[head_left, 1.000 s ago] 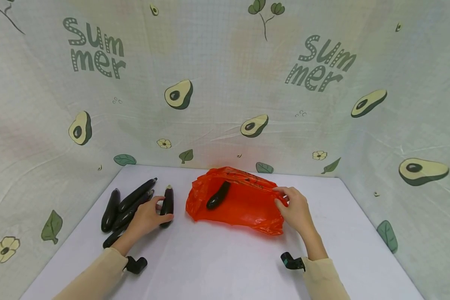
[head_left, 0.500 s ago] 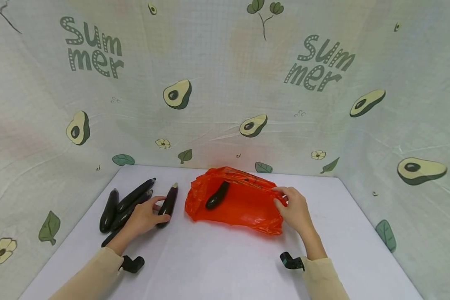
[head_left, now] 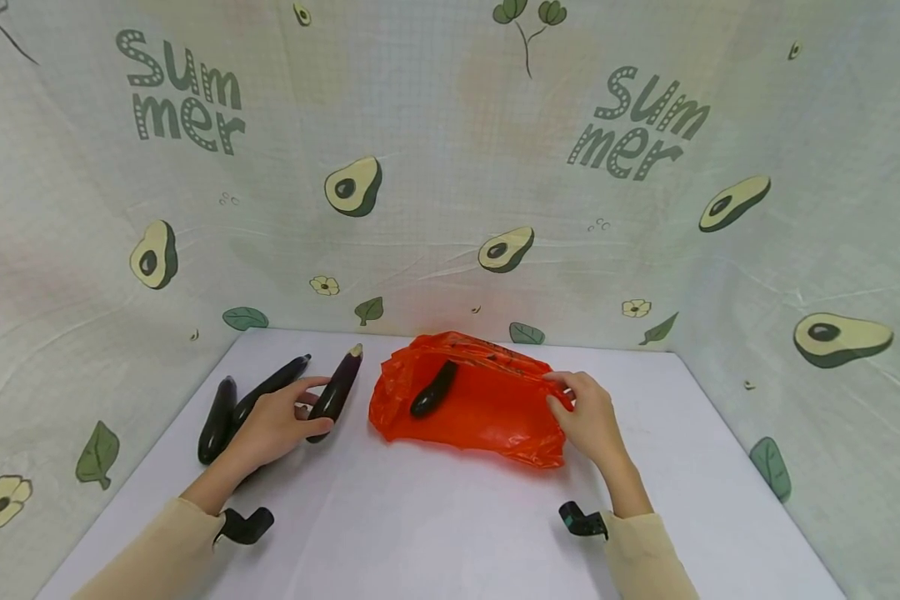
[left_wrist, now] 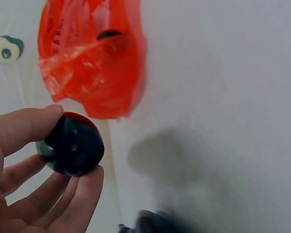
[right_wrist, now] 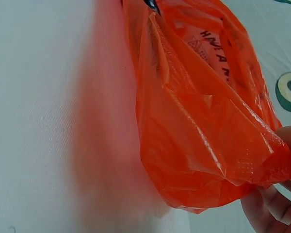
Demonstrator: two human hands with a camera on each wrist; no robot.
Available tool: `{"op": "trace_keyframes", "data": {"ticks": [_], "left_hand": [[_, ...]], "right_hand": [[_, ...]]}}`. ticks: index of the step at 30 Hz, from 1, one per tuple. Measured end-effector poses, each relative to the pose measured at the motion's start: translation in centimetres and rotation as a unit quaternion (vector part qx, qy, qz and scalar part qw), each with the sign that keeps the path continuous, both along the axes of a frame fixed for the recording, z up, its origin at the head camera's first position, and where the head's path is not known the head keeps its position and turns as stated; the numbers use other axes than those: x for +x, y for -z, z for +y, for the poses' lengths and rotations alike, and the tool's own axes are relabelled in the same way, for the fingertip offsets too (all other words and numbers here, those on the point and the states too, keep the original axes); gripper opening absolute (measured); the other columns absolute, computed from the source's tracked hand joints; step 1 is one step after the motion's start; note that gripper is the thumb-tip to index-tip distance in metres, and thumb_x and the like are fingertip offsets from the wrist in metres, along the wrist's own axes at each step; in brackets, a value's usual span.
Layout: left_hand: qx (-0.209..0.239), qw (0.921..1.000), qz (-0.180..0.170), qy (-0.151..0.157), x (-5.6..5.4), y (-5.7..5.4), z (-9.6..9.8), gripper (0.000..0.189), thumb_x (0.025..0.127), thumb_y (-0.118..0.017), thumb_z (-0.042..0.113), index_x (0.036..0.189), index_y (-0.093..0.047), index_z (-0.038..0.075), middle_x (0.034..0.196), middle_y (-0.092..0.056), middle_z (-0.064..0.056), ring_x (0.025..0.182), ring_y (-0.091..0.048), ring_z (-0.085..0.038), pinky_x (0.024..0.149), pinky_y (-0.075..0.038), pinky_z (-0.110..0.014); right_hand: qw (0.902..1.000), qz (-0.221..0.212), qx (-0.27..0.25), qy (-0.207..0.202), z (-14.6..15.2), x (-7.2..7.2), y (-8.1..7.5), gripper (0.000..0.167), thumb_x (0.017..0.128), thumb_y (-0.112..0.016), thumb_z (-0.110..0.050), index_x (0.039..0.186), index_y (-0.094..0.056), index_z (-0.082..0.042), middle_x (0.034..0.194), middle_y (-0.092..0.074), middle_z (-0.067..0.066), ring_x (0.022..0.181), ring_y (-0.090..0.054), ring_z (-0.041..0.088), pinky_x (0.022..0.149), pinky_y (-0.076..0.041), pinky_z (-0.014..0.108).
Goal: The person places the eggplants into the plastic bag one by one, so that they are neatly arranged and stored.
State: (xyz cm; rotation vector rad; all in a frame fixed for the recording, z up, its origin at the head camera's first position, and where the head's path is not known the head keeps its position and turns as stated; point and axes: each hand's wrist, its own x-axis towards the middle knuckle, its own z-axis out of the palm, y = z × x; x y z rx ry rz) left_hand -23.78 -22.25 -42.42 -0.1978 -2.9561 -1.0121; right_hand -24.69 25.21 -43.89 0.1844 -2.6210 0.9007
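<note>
My left hand (head_left: 273,425) grips a dark, glossy eggplant (head_left: 337,387) between thumb and fingers. In the left wrist view that eggplant (left_wrist: 73,149) shows its rounded end, and a shadow on the table lies apart from it, so it appears raised. A red plastic bag (head_left: 495,412) lies mid-table with its mouth spread open. One eggplant (head_left: 435,390) lies inside the bag's left part. With thumb and fingers, my right hand (head_left: 588,410) pinches the right edge of the bag; the right wrist view shows the red film (right_wrist: 199,141) stretched toward the fingertips.
On the left of the white table (head_left: 435,517), more eggplants lie behind my left hand: one (head_left: 217,421) at the far left and another (head_left: 277,382) slanting beside it. My left hand and forearm partly cover this group. A printed cloth (head_left: 420,125) hangs around the table's back and sides.
My left hand has drawn slightly left and tilted the eggplant, its pale stem end swinging right and away, apparently lifting it. My right hand and the bag stay nearly still.
</note>
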Motion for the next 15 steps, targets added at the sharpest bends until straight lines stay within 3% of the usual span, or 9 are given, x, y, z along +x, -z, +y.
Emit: {"op": "trace_keyframes", "data": {"ticks": [6,15], "left_hand": [[0.011,0.9992,0.019,0.033,1.4,-2.0,1.5,0.071,0.088,-0.089,0.030,0.152,-0.058,0.019,0.127,-0.072,-0.015,0.104,-0.070,-0.030,0.078,-0.063,-0.044],[0.017,0.9950,0.013,0.098,2.4,-3.5,5.5,0.068,0.086,-0.091,0.022,0.148,-0.063,0.019,0.114,-0.075,-0.008,0.099,-0.070,-0.023,0.072,-0.063,-0.036]], "right_hand": [[1.0000,-0.001,-0.001,0.000,0.0,0.0,-0.2,0.033,0.098,-0.074,-0.007,0.131,-0.072,-0.008,0.112,-0.068,0.014,0.098,-0.063,0.029,0.083,-0.064,0.045],[1.0000,-0.006,-0.004,0.002,-0.1,0.1,-0.1,0.033,0.098,-0.074,-0.006,0.131,-0.072,-0.008,0.113,-0.068,0.014,0.098,-0.063,0.029,0.084,-0.064,0.045]]}}
